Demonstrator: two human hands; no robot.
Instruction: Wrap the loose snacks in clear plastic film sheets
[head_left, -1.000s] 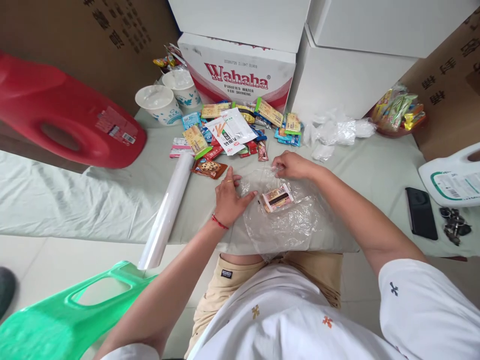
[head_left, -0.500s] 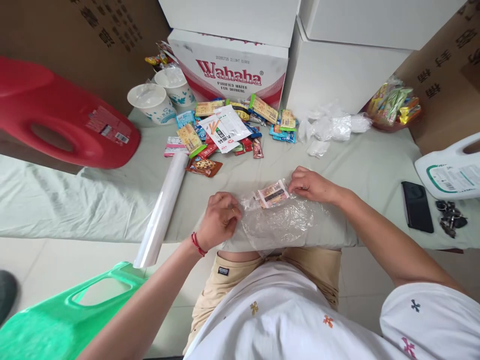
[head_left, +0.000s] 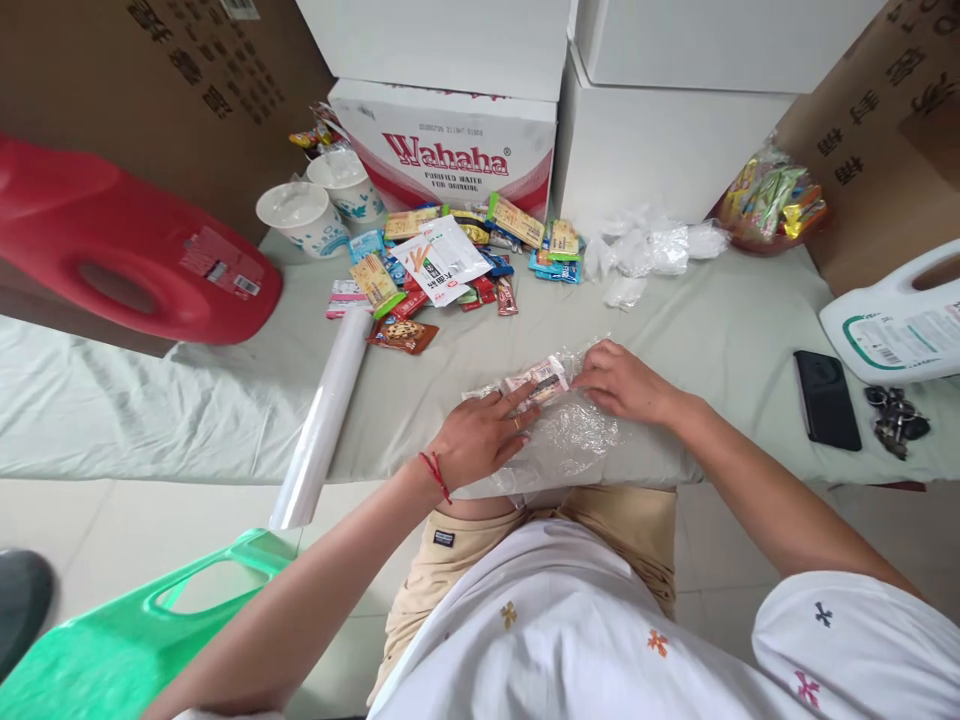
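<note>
On the table [head_left: 712, 320], at its near edge, lies the clear film [head_left: 570, 445]; my left hand [head_left: 484, 435] presses it flat, fingers stretched, gripping nothing; my right hand [head_left: 619, 380] pinches the film beside the snack packet [head_left: 538, 380]; I judge this is the wrapping step; the fold over the packet calls for taut film.

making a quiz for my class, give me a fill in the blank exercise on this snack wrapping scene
1. The left hand, flat on the wrap, has a ____ string at its wrist.
2. The right hand touches the wrap by the packet; further right lies a black ____.
3. The box behind the snack pile reads ____.
4. Beside the red jug stand ____ white cups.

Missing words: red; phone; Wahaha; two
</note>
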